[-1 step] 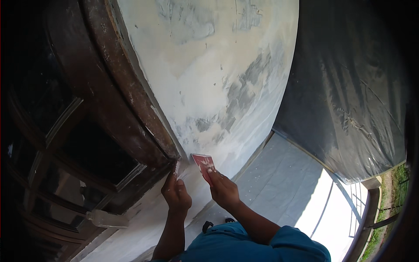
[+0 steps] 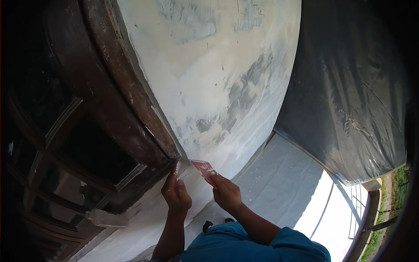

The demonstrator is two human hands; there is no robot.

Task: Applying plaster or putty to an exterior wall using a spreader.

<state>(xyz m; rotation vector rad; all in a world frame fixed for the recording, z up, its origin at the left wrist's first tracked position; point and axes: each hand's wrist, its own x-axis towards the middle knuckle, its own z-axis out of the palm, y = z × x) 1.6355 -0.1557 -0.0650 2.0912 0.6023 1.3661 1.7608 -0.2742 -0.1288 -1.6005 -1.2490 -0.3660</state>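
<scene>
My left hand (image 2: 176, 193) is raised to the wall beside the lower corner of a dark wooden window frame (image 2: 131, 113). It pinches a small pale flat blade (image 2: 181, 165) that touches the plaster there. My right hand (image 2: 225, 192) is close beside it and grips a reddish flat sheet (image 2: 203, 167), held against the wall. The white plastered wall (image 2: 209, 74) shows grey patches and rough smears. Both forearms come up from the lower edge, above a blue garment (image 2: 244, 244).
A clear plastic bottle (image 2: 106, 218) lies on the sill under the dark window panes (image 2: 70, 144). A black tarpaulin (image 2: 349, 96) hangs at the right. A grey sheet (image 2: 283, 192) covers the floor, bounded by a metal railing (image 2: 353, 205) with grass beyond.
</scene>
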